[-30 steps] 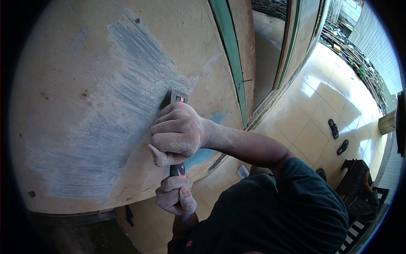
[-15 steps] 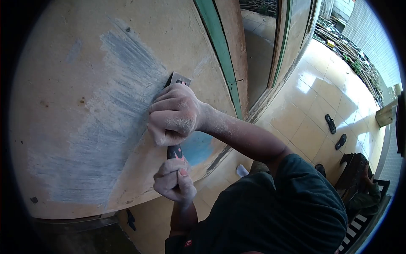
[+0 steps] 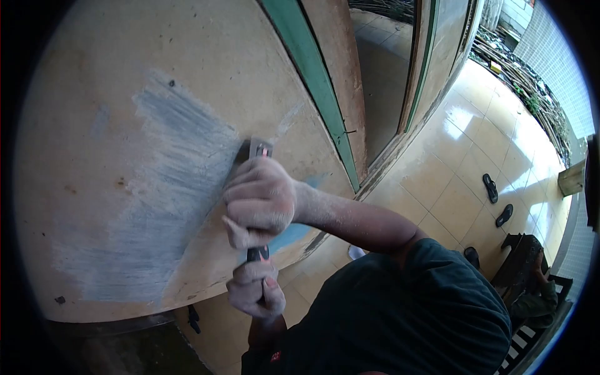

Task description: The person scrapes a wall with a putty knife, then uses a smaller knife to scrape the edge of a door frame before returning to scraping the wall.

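A scraper [image 3: 261, 149] with a flat metal blade and a black-and-red handle is held in both hands against the beige wall [image 3: 206, 37]. My right hand [image 3: 261, 203], coated in pale dust, is closed around it just behind the blade and hides much of the tool. Lower on the handle, my left hand [image 3: 255, 290] is wrapped in a fist; a short strip of handle shows between the two. The blade lies at the right edge of a scraped grey-blue patch [image 3: 169, 187]. Whether its whole edge touches the wall cannot be seen.
A green frame strip [image 3: 312, 75] and a doorway stand right of the wall. Black sandals [image 3: 490, 188] lie on the tiled floor [image 3: 437, 181]. At lower right, another person's arm [image 3: 537, 300] rests by a dark wooden bench [image 3: 522, 259]. Sticks [image 3: 522, 75] are piled farther back.
The camera view has shifted, so the wall and both hands appear lower. The blade stays near the same edge of the scraped patch. Less handle shows between my hands.
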`<move>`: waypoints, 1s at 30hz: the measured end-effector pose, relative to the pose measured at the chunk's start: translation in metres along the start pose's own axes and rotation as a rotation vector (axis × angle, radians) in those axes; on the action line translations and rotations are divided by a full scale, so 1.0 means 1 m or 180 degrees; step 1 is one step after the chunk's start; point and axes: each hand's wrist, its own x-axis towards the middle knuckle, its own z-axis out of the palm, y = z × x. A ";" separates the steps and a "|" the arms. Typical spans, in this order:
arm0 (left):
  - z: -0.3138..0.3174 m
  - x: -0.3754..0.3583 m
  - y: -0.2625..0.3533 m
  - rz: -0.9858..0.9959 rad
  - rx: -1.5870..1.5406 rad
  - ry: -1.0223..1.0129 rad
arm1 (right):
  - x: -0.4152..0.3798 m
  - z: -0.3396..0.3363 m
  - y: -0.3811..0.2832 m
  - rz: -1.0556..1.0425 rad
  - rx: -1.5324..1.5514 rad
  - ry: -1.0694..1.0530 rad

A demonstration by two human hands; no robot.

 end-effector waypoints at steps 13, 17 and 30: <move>0.009 0.008 -0.005 0.0550 0.0397 -0.0306 | -0.002 -0.001 0.009 0.0004 0.0117 0.0109; 0.015 0.010 -0.010 -0.0004 0.0173 0.0377 | -0.004 -0.002 0.018 -0.0067 -0.0195 0.0143; 0.010 0.002 0.009 -0.0011 0.0517 -0.0045 | 0.000 -0.004 0.002 -0.0054 0.0138 0.0215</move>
